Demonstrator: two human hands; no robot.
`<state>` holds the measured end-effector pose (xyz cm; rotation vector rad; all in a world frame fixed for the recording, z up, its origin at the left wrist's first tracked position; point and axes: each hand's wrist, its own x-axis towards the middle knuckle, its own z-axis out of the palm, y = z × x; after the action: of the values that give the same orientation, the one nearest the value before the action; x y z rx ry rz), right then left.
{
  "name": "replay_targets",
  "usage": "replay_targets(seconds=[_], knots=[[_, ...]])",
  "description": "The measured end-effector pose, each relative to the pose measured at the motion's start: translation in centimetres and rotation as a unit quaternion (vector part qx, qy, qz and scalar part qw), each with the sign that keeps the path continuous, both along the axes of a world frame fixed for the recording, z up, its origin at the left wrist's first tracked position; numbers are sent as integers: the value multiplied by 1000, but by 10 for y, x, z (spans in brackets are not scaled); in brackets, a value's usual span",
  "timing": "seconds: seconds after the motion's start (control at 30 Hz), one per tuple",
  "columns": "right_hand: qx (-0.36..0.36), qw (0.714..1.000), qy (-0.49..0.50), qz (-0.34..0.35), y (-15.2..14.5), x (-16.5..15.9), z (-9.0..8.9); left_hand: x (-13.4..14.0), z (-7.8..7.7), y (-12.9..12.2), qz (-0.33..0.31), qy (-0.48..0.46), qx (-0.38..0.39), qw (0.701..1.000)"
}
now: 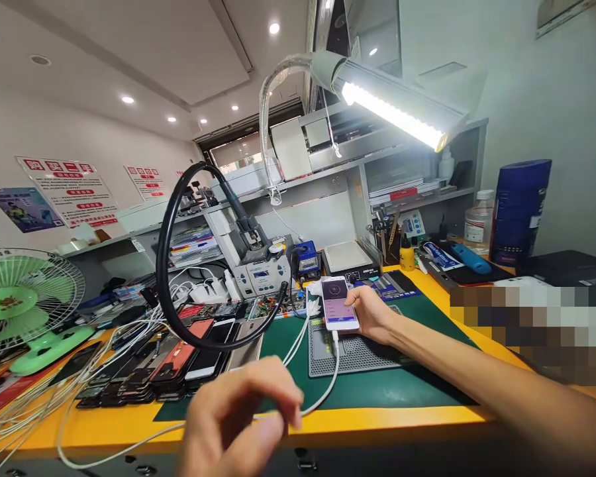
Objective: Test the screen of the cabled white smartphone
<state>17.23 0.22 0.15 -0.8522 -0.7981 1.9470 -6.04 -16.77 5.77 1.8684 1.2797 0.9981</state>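
My right hand (375,315) is closed on a white smartphone (338,308), gripping its right side with the thumb over the lit screen. The screen shows a dark upper part with a ring and a pinkish list below. A white charging cable (336,364) is plugged into the phone's lower end and curves down towards the table edge. Close to the camera, my left hand (241,417) is raised with curled fingers and a gap between thumb and fingertips. It appears to hold nothing; the cable passes behind it. Under the phone lies a grey perforated plate (372,358) on the green mat (407,391).
Stacked phones (179,358) and tangled white cables (34,414) cover the left side. A black hose (161,265) loops above them from a soldering station (263,275). A green fan (17,298) stands far left. A lit lamp (392,112) hangs overhead. Bottles and tools line the right.
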Motion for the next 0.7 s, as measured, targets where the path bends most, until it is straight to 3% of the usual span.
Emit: replay_targets(seconds=[0.03, 0.07, 0.13, 0.17, 0.33, 0.7], knots=[[1, 1000, -1, -3, 0, 0, 0, 4, -1, 23, 30, 27, 14, 999], [2, 1000, -3, -6, 0, 0, 1, 7, -5, 46, 77, 127, 37, 988], [3, 1000, -7, -11, -1, 0, 1, 11, -18, 84, 131, 351, 45, 926], [4, 1000, -8, -13, -1, 0, 2, 11, -25, 98, 132, 387, 35, 912], [14, 1000, -15, -20, 1, 1, 0, 8, -50, 123, 123, 430, 30, 894], [12, 1000, -11, -22, 2, 1, -2, 11, -54, 147, 160, 376, 81, 909]])
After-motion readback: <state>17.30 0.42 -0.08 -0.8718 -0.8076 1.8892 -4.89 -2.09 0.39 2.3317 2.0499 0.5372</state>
